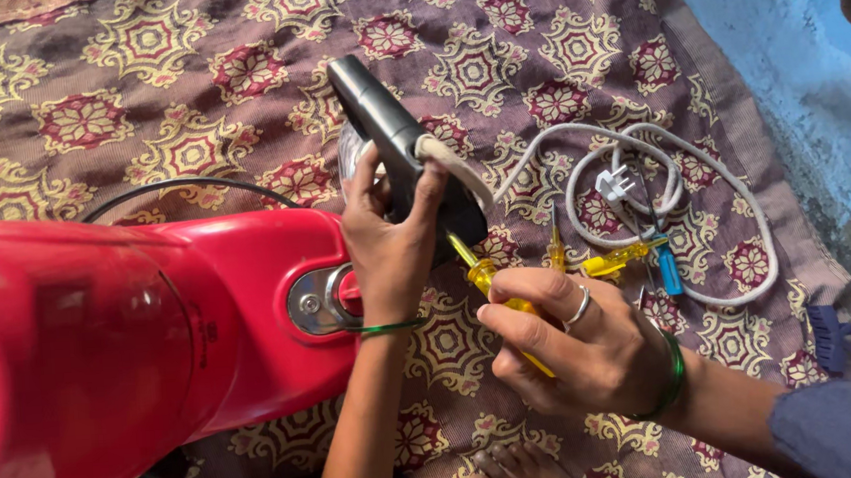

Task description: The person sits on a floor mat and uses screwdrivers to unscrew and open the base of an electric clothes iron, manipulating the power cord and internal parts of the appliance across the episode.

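Left hand (389,241) clenched around the dark grey iron (402,152), holding it up off the patterned cloth (123,120), just beside the red appliance body (155,324). Iron's long axis runs from upper left down to lower right, cord end lowest. White braided cord (578,156) leaves that end and loops away right to the white plug (615,186).

Right hand (580,343) grasping a yellow-handled screwdriver (498,294). Its shaft points up and left, tip touching or just short of the iron's lower end, beneath the left thumb; cannot tell which. The iron lies up-left of the right hand, directly along the tool's axis. Left hand is the nearer, already on it.

More small screwdrivers (619,257) lie on the cloth inside the cord loop.
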